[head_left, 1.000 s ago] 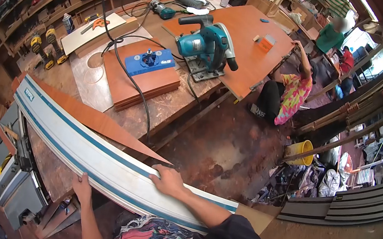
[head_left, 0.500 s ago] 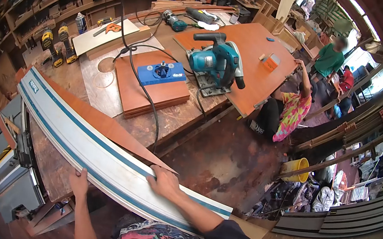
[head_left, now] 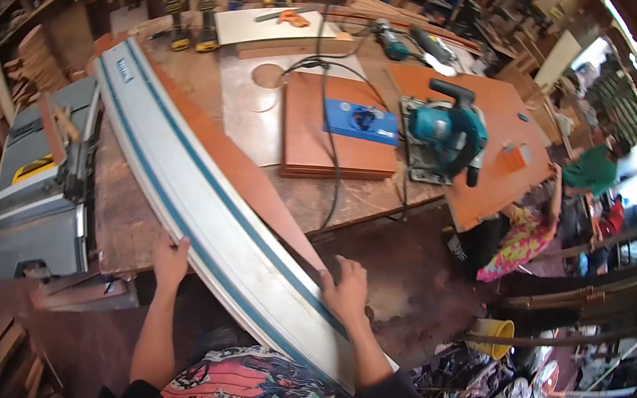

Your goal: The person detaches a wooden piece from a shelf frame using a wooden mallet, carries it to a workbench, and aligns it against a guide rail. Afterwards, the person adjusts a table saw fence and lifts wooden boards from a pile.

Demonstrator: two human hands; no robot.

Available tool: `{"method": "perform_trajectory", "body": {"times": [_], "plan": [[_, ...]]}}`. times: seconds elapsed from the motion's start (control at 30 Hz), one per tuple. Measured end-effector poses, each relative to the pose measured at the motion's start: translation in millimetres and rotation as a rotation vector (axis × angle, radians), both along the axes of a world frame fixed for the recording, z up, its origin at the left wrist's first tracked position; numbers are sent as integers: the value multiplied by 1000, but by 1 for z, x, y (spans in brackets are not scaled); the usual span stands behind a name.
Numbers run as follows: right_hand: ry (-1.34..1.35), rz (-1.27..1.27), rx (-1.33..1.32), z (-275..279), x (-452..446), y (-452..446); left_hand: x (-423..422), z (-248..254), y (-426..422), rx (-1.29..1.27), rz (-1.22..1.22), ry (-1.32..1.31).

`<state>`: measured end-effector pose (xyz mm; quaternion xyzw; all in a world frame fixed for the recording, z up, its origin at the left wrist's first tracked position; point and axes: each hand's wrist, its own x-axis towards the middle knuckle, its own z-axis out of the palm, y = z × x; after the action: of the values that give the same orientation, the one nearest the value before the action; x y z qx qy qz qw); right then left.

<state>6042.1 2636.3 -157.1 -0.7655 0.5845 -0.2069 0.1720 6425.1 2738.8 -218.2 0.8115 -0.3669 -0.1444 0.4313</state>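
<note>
A long white guide rail [head_left: 200, 174] with teal stripes slants from the workbench toward my body, lying over a thin reddish-brown board [head_left: 256, 182]. My left hand [head_left: 171, 261] is closed on the rail's near edge, thumb on top; its other fingers are partly hidden. At the far edge, beside the board's pointed end, is my right hand [head_left: 348, 291], its thumb near the rail and its fingers apart from the thumb, outside the edge. A teal circular saw [head_left: 442, 131] stands beyond, beside a stack of brown panels [head_left: 334, 148] bearing a blue jig [head_left: 360, 119].
Two yellow drills [head_left: 189, 18], an orange-handled tool [head_left: 293, 18] and black cables sit on the workbench [head_left: 121, 212]. A table saw [head_left: 48, 153] stands left. A co-worker in a bright patterned shirt [head_left: 524, 240] crouches beside a large panel [head_left: 502, 111]. A yellow bucket [head_left: 491, 337] stands right.
My view has turned left, shifting the scene rightward. The rail appears steeper. My right hand has moved from across the rail's top to its far edge; my left still holds the near edge.
</note>
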Motion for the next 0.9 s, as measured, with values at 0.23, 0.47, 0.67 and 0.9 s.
{"method": "perform_trajectory", "body": {"times": [0.23,0.47,0.67,0.9], "plan": [[-150,20,397,2,12,-12,8,-7,0,49,-12,15],[-107,49,371,-4,10,-5,-1,14,-7,225,39,-4],[-106,121,194,-28,16,-5,-2,29,0,184,-37,83],[-73,94,149,-30,15,7,1,16,1,216,-31,92]]}}
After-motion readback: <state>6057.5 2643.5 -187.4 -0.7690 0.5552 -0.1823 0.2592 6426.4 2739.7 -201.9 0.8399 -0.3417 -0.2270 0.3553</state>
